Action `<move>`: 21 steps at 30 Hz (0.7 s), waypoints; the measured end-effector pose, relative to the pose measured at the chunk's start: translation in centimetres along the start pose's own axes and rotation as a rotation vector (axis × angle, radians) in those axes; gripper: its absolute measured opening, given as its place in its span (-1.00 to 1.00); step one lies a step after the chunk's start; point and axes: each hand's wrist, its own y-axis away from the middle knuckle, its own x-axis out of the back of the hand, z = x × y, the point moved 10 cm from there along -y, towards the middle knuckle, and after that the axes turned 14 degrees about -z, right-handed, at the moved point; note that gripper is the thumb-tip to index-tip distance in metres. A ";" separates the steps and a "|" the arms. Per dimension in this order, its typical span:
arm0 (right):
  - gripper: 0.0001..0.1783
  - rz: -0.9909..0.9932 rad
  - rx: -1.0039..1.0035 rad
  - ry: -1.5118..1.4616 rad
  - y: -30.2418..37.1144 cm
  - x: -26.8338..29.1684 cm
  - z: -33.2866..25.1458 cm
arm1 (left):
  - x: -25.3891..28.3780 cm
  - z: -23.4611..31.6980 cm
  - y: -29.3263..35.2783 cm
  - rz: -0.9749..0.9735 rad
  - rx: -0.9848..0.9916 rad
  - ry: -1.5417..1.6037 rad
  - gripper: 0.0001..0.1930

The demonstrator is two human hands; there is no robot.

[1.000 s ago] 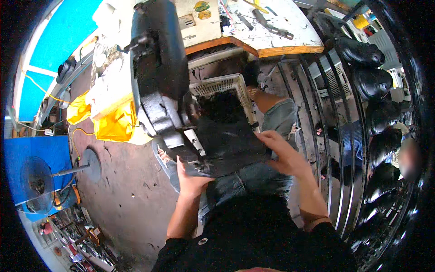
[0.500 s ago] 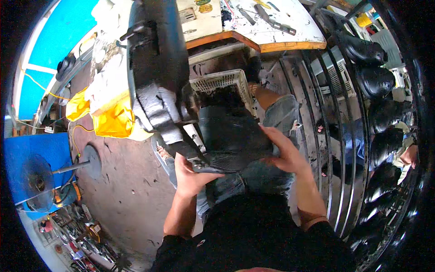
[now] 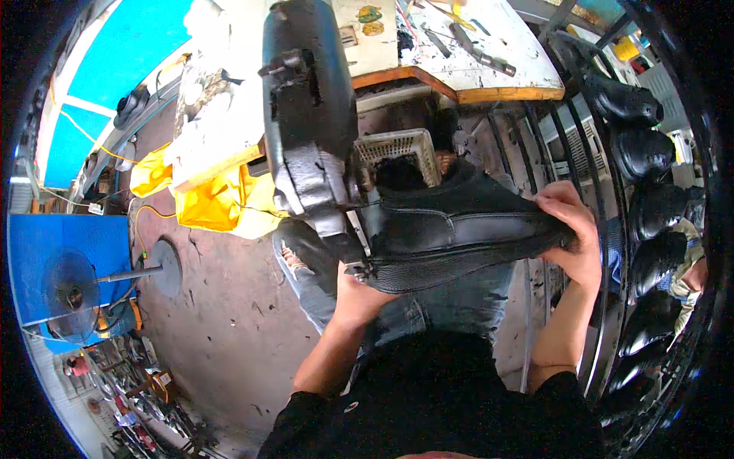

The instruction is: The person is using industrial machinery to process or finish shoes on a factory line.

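A black leather shoe (image 3: 466, 229) lies sideways above my lap, its side with a stitched seam facing up. My right hand (image 3: 572, 237) is closed around its right end, thumb and fingers on opposite sides. My left hand (image 3: 359, 297) grips the left end from below; its fingertips are hidden behind the shoe and machine. A dark upright machine (image 3: 310, 153) stands over that left end, its narrow lower tip (image 3: 359, 264) close against the shoe's edge. Whether the tip touches the leather I cannot tell.
Beyond the shoe, a pale plastic basket (image 3: 417, 149) holds dark scraps. A white worktable (image 3: 527, 73) bears hand tools. Black shoes line a rack (image 3: 585, 306) on my right. To the left are yellow cloth (image 3: 222, 203) and a standing fan (image 3: 73, 294).
The shoe has turned from end-on to lengthwise, so its side now shows. My right hand has moved right and up with its end. My left hand stays by the machine's tip.
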 end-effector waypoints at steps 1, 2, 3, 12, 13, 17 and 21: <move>-0.14 -0.005 0.009 0.007 -0.2 -0.1 -0.2 | 0.0 -0.7 0.4 -0.002 0.038 0.074 -0.38; -0.15 -0.015 -0.048 -0.013 -0.3 -0.8 0.4 | -0.1 -1.4 0.7 -0.004 0.076 0.150 -0.31; -0.16 -0.025 -0.109 -0.025 -0.2 -1.4 1.3 | 0.0 -1.0 0.6 -0.001 0.064 0.159 -0.31; -0.15 0.022 -0.166 -0.362 0.9 -7.1 4.6 | 1.0 2.0 0.1 -0.042 0.050 0.288 -0.14; -0.17 0.013 -0.210 -0.320 0.8 -6.6 4.4 | 1.2 1.4 0.1 -0.036 0.051 0.239 -0.12; -0.18 -0.020 -0.206 -0.110 -0.5 -4.1 2.0 | 1.2 0.7 0.4 -0.001 0.083 0.292 -0.09; -0.15 -0.035 -0.112 -0.024 -2.4 -1.7 -1.5 | 1.7 -1.2 1.6 0.036 0.172 0.236 -0.03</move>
